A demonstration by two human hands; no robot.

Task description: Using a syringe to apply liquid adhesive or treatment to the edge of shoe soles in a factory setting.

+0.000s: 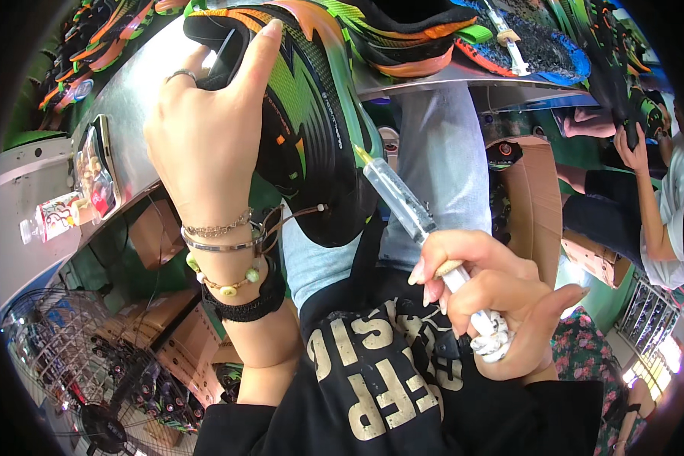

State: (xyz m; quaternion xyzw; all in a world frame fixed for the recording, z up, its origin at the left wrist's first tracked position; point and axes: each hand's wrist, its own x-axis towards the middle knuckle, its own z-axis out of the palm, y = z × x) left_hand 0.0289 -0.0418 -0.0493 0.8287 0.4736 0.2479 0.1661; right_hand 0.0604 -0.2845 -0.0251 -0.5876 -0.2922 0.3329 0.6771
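Observation:
My left hand (205, 140) is closed on the collar of a black, green and orange sports shoe (304, 133), with fingers reaching into its opening. The shoe is tilted over my lap, its pale green and orange sole edge turned to the right. In my right hand (501, 292) is a syringe (403, 201) with a clear barrel and a yellow tip; white wrapping covers its plunger end. The syringe tip is at the sole edge, and I cannot tell if it touches. Close beyond lies another similar shoe (410, 49) on the metal table (140, 152).
A second syringe (509, 42) rests on a smeared blue-rimmed pad (558, 57). More shoes (99, 53) line the back left. A bottle (53, 216) lies at the left, above a fan (91, 387). Cardboard boxes (536, 190) and a co-worker's hand (637, 152) are right.

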